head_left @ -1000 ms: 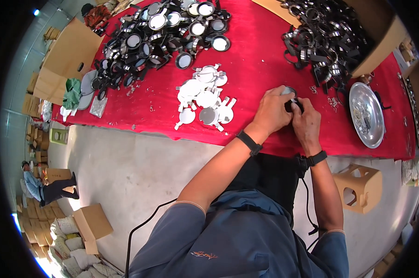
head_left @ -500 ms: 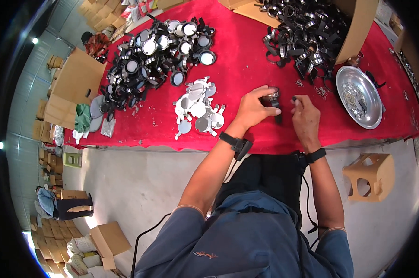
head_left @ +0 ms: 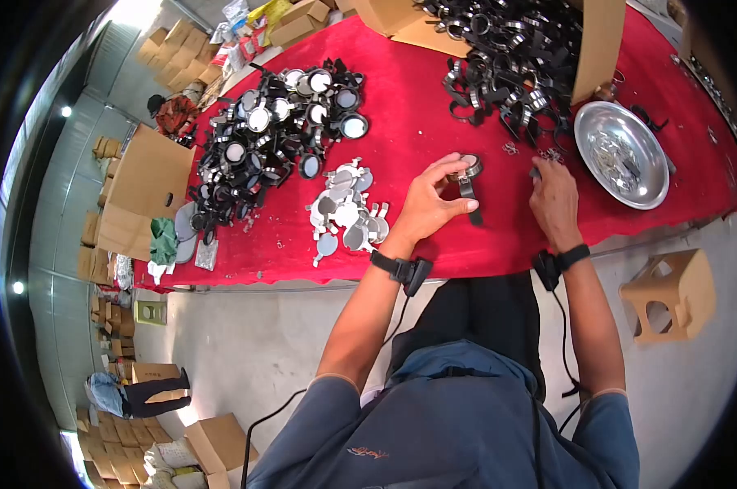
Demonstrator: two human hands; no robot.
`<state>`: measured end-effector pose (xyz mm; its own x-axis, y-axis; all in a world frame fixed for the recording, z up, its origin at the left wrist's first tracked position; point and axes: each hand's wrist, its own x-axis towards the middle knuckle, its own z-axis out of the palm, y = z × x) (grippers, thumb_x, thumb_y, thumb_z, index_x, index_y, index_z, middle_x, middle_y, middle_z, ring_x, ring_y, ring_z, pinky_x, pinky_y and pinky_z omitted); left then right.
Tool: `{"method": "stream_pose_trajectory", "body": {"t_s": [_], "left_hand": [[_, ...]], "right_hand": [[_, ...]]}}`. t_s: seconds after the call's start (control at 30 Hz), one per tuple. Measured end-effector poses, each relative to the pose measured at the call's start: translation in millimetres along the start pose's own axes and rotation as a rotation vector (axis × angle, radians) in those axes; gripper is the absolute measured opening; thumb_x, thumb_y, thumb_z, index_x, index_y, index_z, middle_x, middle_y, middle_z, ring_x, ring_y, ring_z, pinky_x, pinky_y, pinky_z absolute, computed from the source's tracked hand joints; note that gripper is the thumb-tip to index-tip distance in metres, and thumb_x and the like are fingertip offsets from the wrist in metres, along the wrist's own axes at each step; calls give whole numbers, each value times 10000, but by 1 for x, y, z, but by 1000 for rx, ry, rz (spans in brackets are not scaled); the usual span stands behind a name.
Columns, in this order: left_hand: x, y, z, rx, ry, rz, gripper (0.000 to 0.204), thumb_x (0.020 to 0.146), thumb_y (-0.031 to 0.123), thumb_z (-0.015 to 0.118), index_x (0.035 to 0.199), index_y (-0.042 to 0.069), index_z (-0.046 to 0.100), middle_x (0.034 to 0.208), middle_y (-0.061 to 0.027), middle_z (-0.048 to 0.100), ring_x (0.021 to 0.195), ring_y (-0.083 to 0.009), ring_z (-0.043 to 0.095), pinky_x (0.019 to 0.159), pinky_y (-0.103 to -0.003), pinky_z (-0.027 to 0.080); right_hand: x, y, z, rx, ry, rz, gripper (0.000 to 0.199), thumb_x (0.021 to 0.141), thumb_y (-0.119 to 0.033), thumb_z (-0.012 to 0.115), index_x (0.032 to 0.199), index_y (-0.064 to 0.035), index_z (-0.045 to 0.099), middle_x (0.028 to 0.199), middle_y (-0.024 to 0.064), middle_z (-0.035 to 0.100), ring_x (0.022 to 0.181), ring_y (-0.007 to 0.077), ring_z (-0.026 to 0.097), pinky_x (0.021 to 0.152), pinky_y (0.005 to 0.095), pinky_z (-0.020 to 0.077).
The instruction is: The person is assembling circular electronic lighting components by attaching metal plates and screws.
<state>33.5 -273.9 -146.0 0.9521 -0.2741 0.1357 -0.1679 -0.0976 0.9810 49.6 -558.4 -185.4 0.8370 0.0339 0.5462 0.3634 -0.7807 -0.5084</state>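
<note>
My left hand (head_left: pixel 430 200) is closed on a watch (head_left: pixel 469 169) with a round metal case and a black strap, held just above the red cloth. The strap (head_left: pixel 474 210) hangs down past my thumb toward me. To the right, my right hand (head_left: pixel 554 200) has its fingers drawn together around a small dark piece (head_left: pixel 536 173), too small to name. Its fingertips are beside a little heap of small metal bits (head_left: pixel 551 153). Left of my left hand lies a pile of white and grey discs with tabs (head_left: pixel 348 208).
A large heap of black-strapped watches (head_left: pixel 262 138) covers the left of the red table (head_left: pixel 401 90). More metal rings with black straps (head_left: pixel 523 57) spill from a cardboard box (head_left: pixel 601 49). A steel bowl (head_left: pixel 582 134) holds small metal parts. A tan stool (head_left: pixel 670 297) stands at right.
My right hand has moved right and closer to the small metal bits. My left hand still grips the watch, whose case now tilts more upward. The whole view has shifted slightly.
</note>
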Motion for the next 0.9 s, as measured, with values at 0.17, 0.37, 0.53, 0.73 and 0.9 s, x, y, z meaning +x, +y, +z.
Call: {"method": "stream_pose_trajectory", "body": {"t_s": [0.17, 0.37, 0.53, 0.73, 0.9], "left_hand": [[6, -40, 5, 405, 23, 33, 711, 880, 11, 899, 1549, 57, 663, 1757, -219, 461, 1595, -326, 501, 1307, -434, 409], [16, -45, 0, 168, 25, -68, 451, 1017, -24, 692, 1451, 72, 770, 1686, -251, 553, 1600, -340, 498, 1301, -400, 399], [19, -48, -3, 117, 35, -79, 440, 986, -62, 714, 1402, 53, 795, 1631, -257, 609, 1575, -334, 529, 1271, -399, 442], [21, -48, 6, 78, 85, -74, 420, 954, -78, 754, 1356, 27, 813, 1617, -280, 613, 1481, -304, 623, 1207, -395, 510], [20, -53, -11, 132, 77, -19, 371, 949, -61, 766, 1308, 10, 827, 1589, -286, 635, 1408, -295, 680, 1159, -371, 543]], "right_hand": [[13, -23, 3, 59, 92, 23, 266, 950, -52, 755, 1211, -6, 755, 1180, 225, 777, 1035, 369, 752, 908, 483, 603], [2, -55, 47, 884, -417, 653, 174, 1078, -163, 715, 1103, 3, 760, 822, 27, 705, 668, 112, 656, 592, 312, 534], [11, -61, 55, 932, -478, 739, 196, 1092, -196, 684, 993, -29, 710, 810, 0, 672, 636, 80, 577, 552, 278, 453], [17, -57, 54, 919, -521, 787, 188, 1086, -205, 678, 972, -58, 700, 764, -25, 617, 613, 73, 525, 540, 269, 404], [10, -61, 62, 1040, -563, 700, 212, 1083, -206, 675, 929, -60, 686, 751, -41, 592, 611, 57, 505, 526, 263, 384]]}}
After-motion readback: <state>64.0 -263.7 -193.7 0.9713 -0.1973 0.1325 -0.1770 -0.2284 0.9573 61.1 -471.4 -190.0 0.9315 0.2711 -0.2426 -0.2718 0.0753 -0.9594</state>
